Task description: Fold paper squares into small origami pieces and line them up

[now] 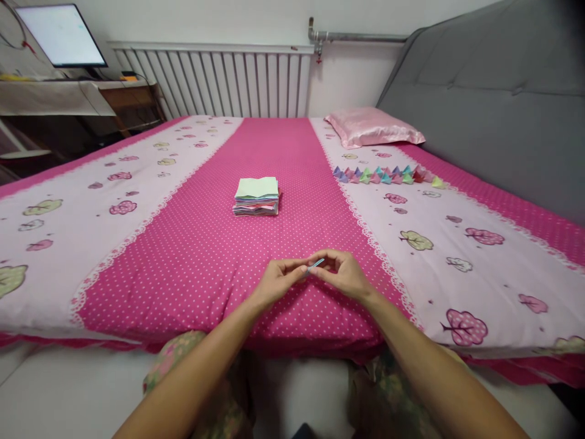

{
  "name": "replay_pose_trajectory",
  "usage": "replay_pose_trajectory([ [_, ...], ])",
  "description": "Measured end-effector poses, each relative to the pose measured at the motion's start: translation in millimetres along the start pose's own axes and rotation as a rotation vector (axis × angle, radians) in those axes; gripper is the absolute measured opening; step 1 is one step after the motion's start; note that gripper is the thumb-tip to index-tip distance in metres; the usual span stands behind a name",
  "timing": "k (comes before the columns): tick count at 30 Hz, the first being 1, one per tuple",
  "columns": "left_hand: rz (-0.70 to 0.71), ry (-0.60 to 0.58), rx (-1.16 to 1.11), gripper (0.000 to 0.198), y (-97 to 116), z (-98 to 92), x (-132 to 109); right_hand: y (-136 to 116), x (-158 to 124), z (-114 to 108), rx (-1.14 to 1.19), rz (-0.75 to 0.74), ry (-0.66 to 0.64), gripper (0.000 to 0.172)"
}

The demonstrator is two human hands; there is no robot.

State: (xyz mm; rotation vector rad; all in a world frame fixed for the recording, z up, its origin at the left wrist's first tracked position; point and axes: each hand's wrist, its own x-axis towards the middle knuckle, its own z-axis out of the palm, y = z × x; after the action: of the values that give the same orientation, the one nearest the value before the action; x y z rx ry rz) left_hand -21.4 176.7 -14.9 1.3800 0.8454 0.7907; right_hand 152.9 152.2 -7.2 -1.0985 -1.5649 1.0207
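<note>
A small folded piece of light blue paper [316, 264] is pinched between my two hands, just above the front part of the bed. My left hand [284, 277] grips its left end between thumb and fingers. On the other side, my right hand [340, 272] has thumb and fingers closed on it too. Most of the paper is hidden by the fingers, so its exact folded shape is unclear. Beyond the hands lies a stack of coloured paper sheets [256, 196], with a pale green one on top. Several folded paper pieces [386, 175] in mixed colours stand in rows to the right.
Under everything is a bed with a pink dotted and tree-patterned cover [292, 146]. A pink pillow [372, 127] lies at the back right, by a grey headboard [493, 103]. A radiator [219, 82] lines the wall. At the far left, a monitor [61, 35] stands on a desk.
</note>
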Motion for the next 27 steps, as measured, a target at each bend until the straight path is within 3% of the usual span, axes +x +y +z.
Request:
replay_pose_trajectory([
  [6, 0.032, -0.084, 0.017, 0.033, 4.2, 2.3, -0.5, 2.0, 0.7, -1.3, 0.044, 0.018, 0.043, 0.024],
  [16, 0.026, -0.138, -0.164, 0.041, -7.2, 4.9, 2.5, 4.1, 0.0, 3.9, 0.132, 0.036, 0.016, 0.032],
  [22, 0.003, -0.063, -0.163, 0.038, 2.9, 8.1, -0.6, 4.0, -0.2, 6.5, 0.087, 0.016, 0.036, 0.034],
  [27, -0.064, 0.053, -0.181, 0.024, 6.7, 11.9, -1.6, 0.5, -3.6, 12.1, -0.115, -0.077, 0.088, 0.04],
])
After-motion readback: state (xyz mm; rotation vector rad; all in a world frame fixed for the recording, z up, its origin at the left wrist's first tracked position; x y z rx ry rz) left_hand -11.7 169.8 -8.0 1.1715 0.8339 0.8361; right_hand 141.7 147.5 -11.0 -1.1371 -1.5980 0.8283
